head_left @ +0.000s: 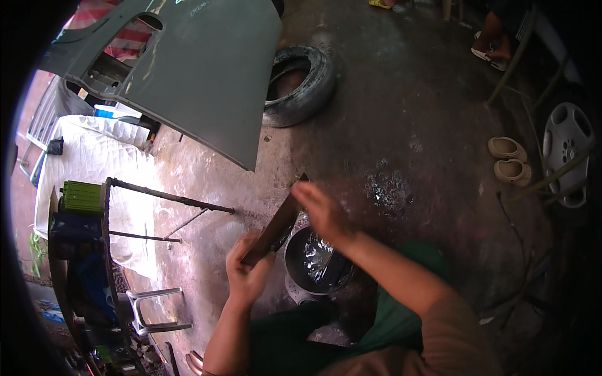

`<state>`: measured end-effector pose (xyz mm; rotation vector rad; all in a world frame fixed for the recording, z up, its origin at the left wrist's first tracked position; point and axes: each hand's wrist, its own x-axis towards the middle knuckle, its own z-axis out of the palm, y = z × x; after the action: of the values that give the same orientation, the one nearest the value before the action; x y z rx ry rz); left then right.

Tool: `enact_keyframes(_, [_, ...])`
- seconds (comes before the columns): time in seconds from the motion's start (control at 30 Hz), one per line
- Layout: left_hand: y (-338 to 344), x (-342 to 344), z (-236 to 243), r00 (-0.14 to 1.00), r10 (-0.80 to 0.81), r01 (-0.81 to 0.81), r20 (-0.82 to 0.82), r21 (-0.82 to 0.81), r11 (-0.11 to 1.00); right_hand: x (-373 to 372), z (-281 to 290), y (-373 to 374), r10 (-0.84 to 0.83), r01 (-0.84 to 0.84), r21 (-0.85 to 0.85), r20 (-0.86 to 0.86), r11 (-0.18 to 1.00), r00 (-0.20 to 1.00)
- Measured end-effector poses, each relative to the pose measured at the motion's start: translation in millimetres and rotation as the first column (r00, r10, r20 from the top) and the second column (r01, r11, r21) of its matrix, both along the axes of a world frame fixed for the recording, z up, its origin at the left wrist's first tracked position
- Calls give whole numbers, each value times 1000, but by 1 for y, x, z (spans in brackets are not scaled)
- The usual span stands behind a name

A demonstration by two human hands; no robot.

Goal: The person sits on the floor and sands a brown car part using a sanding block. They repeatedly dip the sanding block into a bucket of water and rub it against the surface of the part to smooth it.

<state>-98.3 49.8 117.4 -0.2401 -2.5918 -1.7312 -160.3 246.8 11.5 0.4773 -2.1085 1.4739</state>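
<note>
A long, narrow dark brown board (274, 229) is held slanting above a basin. My left hand (249, 266) is closed around its lower end. Against its upper end lies my right hand (323, 210), with the fingers stretched out along the edge; its thumb is hard to make out. Just under the board, between my knees, stands a round dark basin (290, 269) with shiny water (316, 257) in it. Something dark lies at the basin's right side, too dim to name.
A large grey car body panel (207, 75) juts in at the upper left, beside a worn tire (320, 88). Left are a metal stand (169, 195), a small stool (141, 313) and white sheeting (94, 163). Beige clogs (511, 172) lie at right, near a grey plastic piece (564, 147).
</note>
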Motion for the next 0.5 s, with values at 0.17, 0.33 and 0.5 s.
enact_keyframes(0.17, [-14, 10, -2, 998, -9, 4, -64, -80, 997, 40, 44, -25, 98, -100, -4, -186, 995, 978])
enact_keyframes(0.33, [-3, 14, 16, 994, -67, 59, -88, -91, 994, -3, -6, 5, -99, 100, 29, -21, 995, 995])
enact_keyframes(0.5, [-25, 16, 8, 998, 36, -24, -59, 190, 981, -32, -57, 13, 328, 188, -591, 652, 784, 683])
